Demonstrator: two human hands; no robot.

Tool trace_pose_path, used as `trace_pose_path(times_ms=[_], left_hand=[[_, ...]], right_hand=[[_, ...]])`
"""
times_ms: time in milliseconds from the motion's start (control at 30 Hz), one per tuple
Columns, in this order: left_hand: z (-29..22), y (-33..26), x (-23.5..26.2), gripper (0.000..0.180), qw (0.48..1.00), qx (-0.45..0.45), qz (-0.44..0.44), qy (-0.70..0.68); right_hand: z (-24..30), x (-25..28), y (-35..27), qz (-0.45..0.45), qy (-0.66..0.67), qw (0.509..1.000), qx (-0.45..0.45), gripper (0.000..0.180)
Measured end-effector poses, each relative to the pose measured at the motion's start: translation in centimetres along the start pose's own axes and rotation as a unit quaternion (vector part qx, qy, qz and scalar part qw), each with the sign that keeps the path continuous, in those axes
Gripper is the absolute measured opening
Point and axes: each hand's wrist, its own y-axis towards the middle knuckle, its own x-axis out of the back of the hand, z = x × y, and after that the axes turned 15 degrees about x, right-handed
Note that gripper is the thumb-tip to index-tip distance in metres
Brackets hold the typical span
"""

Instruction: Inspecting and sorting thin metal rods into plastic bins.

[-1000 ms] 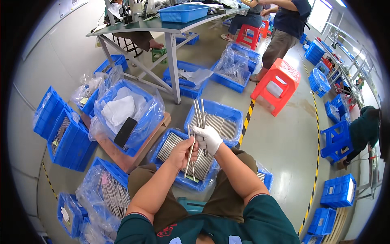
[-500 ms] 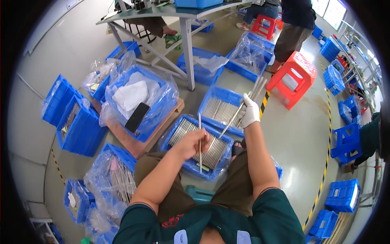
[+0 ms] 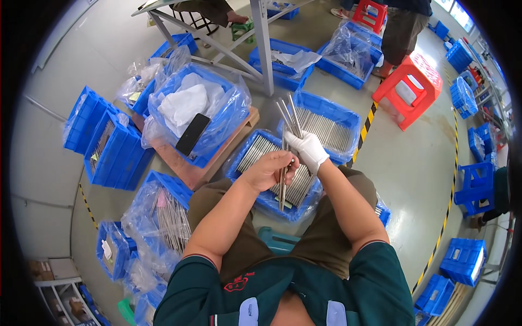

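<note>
Head view — bare left hand (image 3: 270, 171) grips metal rods (image 3: 282, 196); gloved right hand (image 3: 308, 152) is closed round splayed rods (image 3: 297, 120); both bunches sit above blue bins (image 3: 295, 214); I'd judge a snug, parallel hold best — less slipping, less crossing.

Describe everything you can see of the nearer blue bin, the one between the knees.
The bin is rectangular, blue and apparently plastic, with clear film bunched around its rim. Silvery, metal-looking rods lie side by side inside, touching it or its lining. It sits low, angled in this view. The bare left hand and gloved right hand, both holding rods, partly hide it.
</note>
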Motion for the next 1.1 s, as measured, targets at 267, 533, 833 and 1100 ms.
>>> trace_pose_path(times_ms=[267,533,833,1100], left_hand=[[-2.0,0.5,2.8,0.027,0.956,-0.163,-0.213,-0.116],[-2.3,1.3,3.3,0.032,0.934,-0.231,-0.187,-0.198],[-0.6,3.0,1.1,0.032,0.959,-0.152,-0.201,-0.126],[-0.1,3.0,1.1,0.027,0.970,-0.119,-0.196,-0.083]], right_hand=[[1.0,0.7,-1.3,-0.004,-0.129,0.991,-0.023,0.034],[0.6,-0.1,-2.6,0.047,-0.131,0.990,-0.034,0.024],[0.8,-0.5,-2.3,0.010,-0.014,1.000,-0.011,0.026],[-0.2,-1.1,-1.8,-0.052,0.015,0.998,0.033,0.024]])
